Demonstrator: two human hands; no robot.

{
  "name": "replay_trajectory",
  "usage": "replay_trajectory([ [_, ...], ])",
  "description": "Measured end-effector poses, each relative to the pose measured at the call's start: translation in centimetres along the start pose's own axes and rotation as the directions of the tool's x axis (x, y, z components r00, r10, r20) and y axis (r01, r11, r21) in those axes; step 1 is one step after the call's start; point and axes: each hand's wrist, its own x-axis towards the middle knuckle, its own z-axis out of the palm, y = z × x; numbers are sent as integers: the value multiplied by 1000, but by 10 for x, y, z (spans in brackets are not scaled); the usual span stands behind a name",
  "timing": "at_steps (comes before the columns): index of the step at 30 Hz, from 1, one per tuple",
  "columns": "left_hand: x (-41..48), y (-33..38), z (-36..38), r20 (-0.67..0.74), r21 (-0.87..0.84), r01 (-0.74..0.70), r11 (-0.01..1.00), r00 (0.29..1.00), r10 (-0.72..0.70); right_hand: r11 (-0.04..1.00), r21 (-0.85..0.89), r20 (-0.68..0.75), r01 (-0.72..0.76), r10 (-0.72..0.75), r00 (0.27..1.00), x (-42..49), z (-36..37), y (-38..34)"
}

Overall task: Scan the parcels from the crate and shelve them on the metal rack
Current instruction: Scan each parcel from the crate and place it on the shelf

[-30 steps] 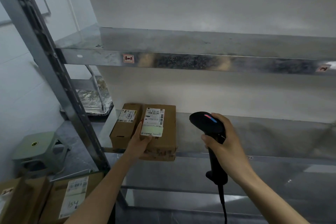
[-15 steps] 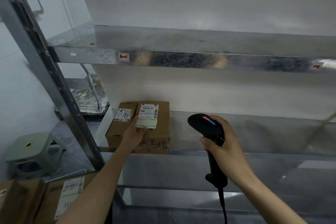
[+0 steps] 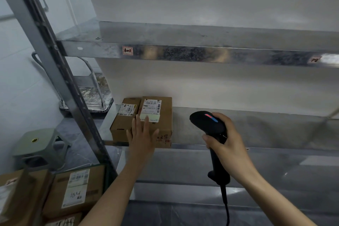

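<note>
My left hand [image 3: 142, 137], fingers straight and slightly spread, lies flat on the near end of the larger parcel [image 3: 161, 115]. This parcel sits at the left of the middle shelf [image 3: 256, 130] of the metal rack [image 3: 55, 71], touching a 2nd parcel [image 3: 124, 121] on its left. Its long axis runs near to far, straight ahead of the palm, so the left hand is the nearer. My right hand [image 3: 229, 143] is wrapped round the scanner [image 3: 207, 123], pistol-shaped black plastic. The parcels are matte brown cardboard with white paper labels, and the shelf is smooth, reflective steel.

Scuffed, dull-shining metal rack [image 3: 183, 55]; matt brown cardboard parcels [image 3: 165, 115], white paper labels [image 3: 152, 107]; smooth black plastic scanner [image 3: 205, 123]
</note>
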Motion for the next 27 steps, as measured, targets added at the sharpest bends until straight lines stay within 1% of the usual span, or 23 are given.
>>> replay_trajectory([
  [3, 2, -1, 9, 7, 68, 9, 998, 1000, -10, 1000, -3, -8, -15, 15, 1000, -2, 0, 2],
  [10, 13, -1, 14, 11, 114, 5, 993, 1000, -6, 999, -26, -34, -37, 36, 999, 0, -1, 5],
  [16, 26, -1, 13, 72, 167, 18, 986, 997, -30, 999, -19, -38, -26, 25, 999, -4, 0, 2],
  [19, 24, -3, 6, 92, 121, 9, 993, 996, -20, 1000, -29, -12, -12, 11, 1000, -10, 0, -3],
  [23, 4, -6, -10, 98, 6, 9, 1000, 995, -9, 999, -29, 2, 37, -37, 999, -20, 1, -14],
  [27, -33, -12, -29, 74, -74, 51, 996, 996, -45, 997, -22, 47, 75, -74, 996, -38, 0, -26],
])
